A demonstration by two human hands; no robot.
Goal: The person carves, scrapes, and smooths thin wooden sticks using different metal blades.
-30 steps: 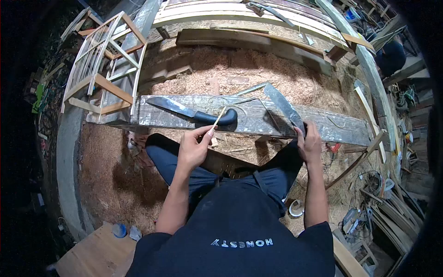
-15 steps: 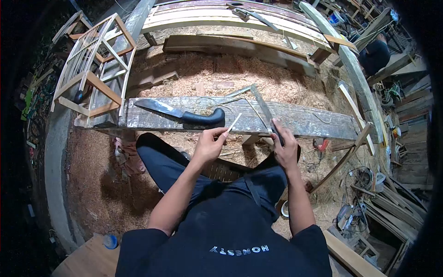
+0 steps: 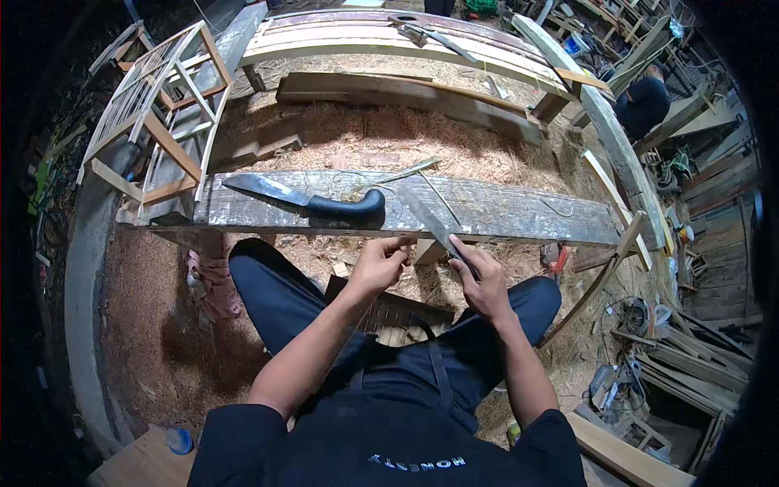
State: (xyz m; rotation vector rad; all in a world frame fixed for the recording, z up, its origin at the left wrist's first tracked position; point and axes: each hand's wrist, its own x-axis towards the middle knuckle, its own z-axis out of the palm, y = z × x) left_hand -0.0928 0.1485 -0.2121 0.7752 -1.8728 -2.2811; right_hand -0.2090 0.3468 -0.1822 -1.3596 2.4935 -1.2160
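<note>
My right hand point(image 3: 487, 284) is closed round the dark handle of a knife point(image 3: 432, 221), its grey blade slanting up and left over the near edge of the plank bench point(image 3: 519, 207). Left of it, my left hand point(image 3: 380, 266) is pinched just in front of the bench; what its fingers hold, if anything, is hidden now. A large blade with a curved black handle point(image 3: 345, 209) lies on the bench beyond my left hand. Thin strips point(image 3: 441, 199) lie on the wood near the knife tip.
A slatted wooden frame point(image 3: 166, 114) stands at the bench's left end. Beyond are wood shavings point(image 3: 365, 130), a long board point(image 3: 398, 93) and a plank bed with a tool point(image 3: 434, 36) on it. Another person point(image 3: 645, 101) is at the far right. Scrap timber point(image 3: 690, 365) lies right.
The thin pale stick that showed in my left fingers no longer shows. Both hands have come slightly toward me, and the knife blade has tilted further left. The whole view has shifted a little.
</note>
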